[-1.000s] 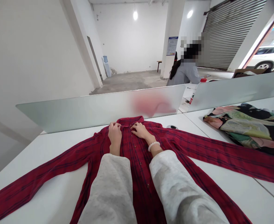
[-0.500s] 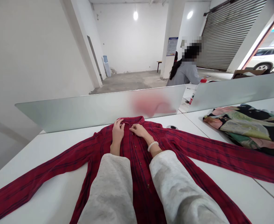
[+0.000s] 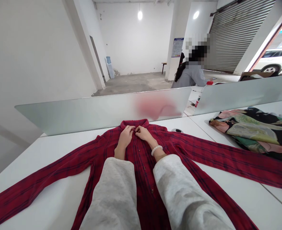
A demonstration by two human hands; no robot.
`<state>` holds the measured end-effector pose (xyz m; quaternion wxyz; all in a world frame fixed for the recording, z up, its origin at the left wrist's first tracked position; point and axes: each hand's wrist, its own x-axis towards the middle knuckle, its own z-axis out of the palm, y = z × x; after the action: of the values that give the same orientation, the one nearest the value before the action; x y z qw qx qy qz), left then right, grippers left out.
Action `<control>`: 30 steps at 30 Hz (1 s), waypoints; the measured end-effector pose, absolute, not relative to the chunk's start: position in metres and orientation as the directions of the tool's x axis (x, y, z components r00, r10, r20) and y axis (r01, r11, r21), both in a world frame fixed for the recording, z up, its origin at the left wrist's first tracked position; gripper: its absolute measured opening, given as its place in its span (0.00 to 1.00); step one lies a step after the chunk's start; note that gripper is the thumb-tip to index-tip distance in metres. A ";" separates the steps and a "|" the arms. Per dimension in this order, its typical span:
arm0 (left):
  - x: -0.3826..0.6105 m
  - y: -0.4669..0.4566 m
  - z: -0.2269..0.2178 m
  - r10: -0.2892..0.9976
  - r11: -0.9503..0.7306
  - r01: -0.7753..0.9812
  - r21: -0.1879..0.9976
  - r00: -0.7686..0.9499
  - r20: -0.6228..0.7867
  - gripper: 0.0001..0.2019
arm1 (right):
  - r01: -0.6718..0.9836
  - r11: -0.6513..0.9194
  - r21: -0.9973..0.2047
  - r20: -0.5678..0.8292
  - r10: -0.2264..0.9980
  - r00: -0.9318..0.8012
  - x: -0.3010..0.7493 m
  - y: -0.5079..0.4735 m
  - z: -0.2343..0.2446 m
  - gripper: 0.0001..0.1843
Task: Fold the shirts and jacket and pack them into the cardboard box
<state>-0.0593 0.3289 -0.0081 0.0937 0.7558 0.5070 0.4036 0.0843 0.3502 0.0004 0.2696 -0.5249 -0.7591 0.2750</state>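
A red plaid button-front shirt (image 3: 141,150) lies spread flat on the white table, its sleeves stretched out to both sides and its collar (image 3: 133,123) towards the divider. My left hand (image 3: 126,136) and my right hand (image 3: 143,133) rest on the top of its placket just below the collar. Their fingertips nearly meet there, pinching the cloth. Any button under the fingers is hidden. Grey sleeves cover my forearms, and a white bead bracelet (image 3: 156,150) circles my right wrist.
A folded floral fabric (image 3: 251,134) lies on the table to the right. A frosted glass divider (image 3: 102,113) runs along the far edge. Beyond it, a person in grey (image 3: 191,76) sits near a red-capped bottle (image 3: 201,94). A round desk grommet (image 3: 177,130) sits behind the shirt.
My left hand has slid right and down from the collar's left side to the placket. Its fingertips now almost meet those of my right hand, which has barely moved.
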 end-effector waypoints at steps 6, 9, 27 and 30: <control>-0.057 0.330 -0.016 0.865 -0.462 0.671 0.579 0.197 0.462 0.20 | 0.696 0.338 -0.633 0.159 0.937 -0.310 0.084 0.353 -0.002 0.17; -0.057 0.330 -0.018 0.874 -0.458 0.660 0.595 0.213 0.437 0.24 | 0.713 0.370 -0.596 0.182 0.927 -0.329 0.084 0.353 -0.003 0.17; -0.053 0.293 0.016 0.885 -0.466 0.805 0.367 0.432 0.175 0.12 | 0.809 0.365 -0.460 0.184 0.931 -0.316 0.087 0.347 -0.010 0.14; -0.055 0.250 0.017 0.842 -0.533 0.791 0.300 0.532 0.091 0.14 | 0.791 0.380 -0.480 0.209 0.925 -0.317 0.086 0.344 -0.010 0.14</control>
<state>-0.0550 0.2502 0.0173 0.1115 0.8682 0.4702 0.1128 0.0864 0.3437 -0.0096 0.2294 -0.5374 -0.7982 0.1461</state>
